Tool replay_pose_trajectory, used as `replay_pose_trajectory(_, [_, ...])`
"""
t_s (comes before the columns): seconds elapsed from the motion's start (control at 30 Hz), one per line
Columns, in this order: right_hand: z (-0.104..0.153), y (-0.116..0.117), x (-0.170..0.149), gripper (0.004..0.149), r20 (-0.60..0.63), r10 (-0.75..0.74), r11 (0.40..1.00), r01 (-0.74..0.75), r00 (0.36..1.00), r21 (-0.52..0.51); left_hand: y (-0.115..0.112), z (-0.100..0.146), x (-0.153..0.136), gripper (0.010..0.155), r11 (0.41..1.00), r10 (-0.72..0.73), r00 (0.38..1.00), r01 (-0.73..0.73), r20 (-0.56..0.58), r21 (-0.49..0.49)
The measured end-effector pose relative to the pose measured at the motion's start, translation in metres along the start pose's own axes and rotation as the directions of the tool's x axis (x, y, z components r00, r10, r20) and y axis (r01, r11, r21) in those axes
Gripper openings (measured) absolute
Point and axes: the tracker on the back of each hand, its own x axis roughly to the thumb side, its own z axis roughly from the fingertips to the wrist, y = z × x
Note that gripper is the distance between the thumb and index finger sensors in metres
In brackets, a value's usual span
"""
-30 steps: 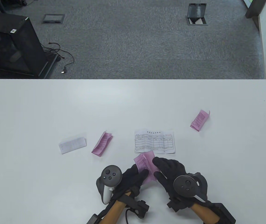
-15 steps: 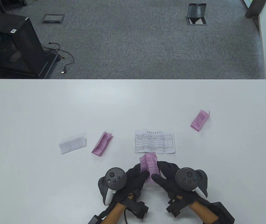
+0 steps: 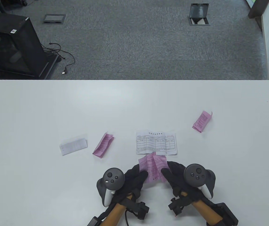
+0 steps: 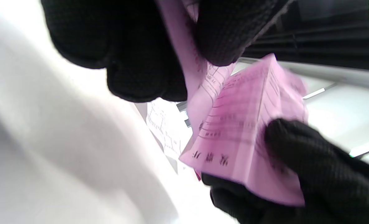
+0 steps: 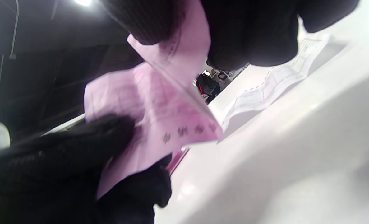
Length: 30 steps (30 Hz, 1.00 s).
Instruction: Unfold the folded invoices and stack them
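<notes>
Judging by how things lie, the job is under halfway: one white invoice [image 3: 156,143] lies flat and open on the table [image 3: 30,106], the only sheet on what looks like the start of the stack, and a pink invoice [image 3: 153,168] is partly opened between both hands just near it, on the person's side. The left hand [image 3: 134,180] pinches the pink sheet's left edge between thumb and fingers, and the right hand [image 3: 172,175] pinches its right edge, so the paper is spread but creased, with a ridge down the middle; the wrist views show it held above the table, not lying on it. Three sheets are left folded: a white one [image 3: 73,146] at far left, a pink one [image 3: 103,144] beside it, and another pink one [image 3: 202,121] well apart on the right. What remains, as I read it, is flattening the held sheet, laying it on the white invoice, then opening those three.
</notes>
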Motion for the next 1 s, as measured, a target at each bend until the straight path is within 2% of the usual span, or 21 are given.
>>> replay_pose_trajectory(0.13, [-0.002, -0.020, -0.009, 0.039, -0.040, -0.002, 0.999, 0.001, 0.999, -0.032, 0.018, -0.001, -0.008, 0.045, 0.997, 0.075, 0.996, -0.073, -0.057, 0.034])
replay_pose_trajectory(0.27, [-0.002, -0.027, -0.019, 0.038, -0.066, 0.020, 0.999, -0.022, 0.998, -0.030, 0.024, -0.001, -0.009, 0.049, 0.994, 0.105, 0.992, -0.103, -0.073, 0.031])
replay_pose_trajectory(0.43, [-0.003, -0.022, -0.026, 0.037, -0.103, 0.167, 0.986, -0.166, 0.980, 0.025, 0.020, 0.000, -0.005, 0.054, 0.998, -0.064, 0.993, 0.066, -0.102, 0.014])
replay_pose_trajectory(0.57, [-0.004, -0.013, -0.032, 0.036, -0.140, 0.303, 0.950, -0.288, 0.943, 0.117, 0.011, -0.004, -0.004, 0.062, 0.963, -0.265, 0.954, 0.255, -0.141, -0.088])
replay_pose_trajectory(0.67, [-0.006, -0.002, -0.034, 0.036, -0.139, 0.445, 0.886, -0.412, 0.885, 0.215, -0.001, -0.007, -0.002, 0.067, 0.895, -0.441, 0.884, 0.420, -0.158, -0.147])
replay_pose_trajectory(0.8, [-0.004, 0.007, -0.027, 0.036, -0.112, 0.560, 0.818, -0.526, 0.821, 0.235, -0.013, -0.010, 0.003, 0.077, 0.782, -0.619, 0.773, 0.590, -0.140, -0.201])
replay_pose_trajectory(0.87, [-0.002, 0.012, -0.025, 0.036, -0.097, 0.600, 0.789, -0.567, 0.794, 0.235, -0.019, -0.009, 0.007, 0.082, 0.710, -0.702, 0.702, 0.676, -0.121, -0.200])
replay_pose_trajectory(0.97, [0.000, 0.018, -0.023, 0.036, -0.075, 0.659, 0.743, -0.632, 0.749, 0.221, -0.029, -0.006, 0.013, 0.089, 0.570, -0.821, 0.567, 0.804, -0.075, -0.169])
replay_pose_trajectory(1.0, [0.000, 0.019, -0.023, 0.036, -0.072, 0.670, 0.734, -0.644, 0.739, 0.216, -0.030, -0.005, 0.014, 0.093, 0.550, -0.835, 0.546, 0.820, -0.073, -0.159])
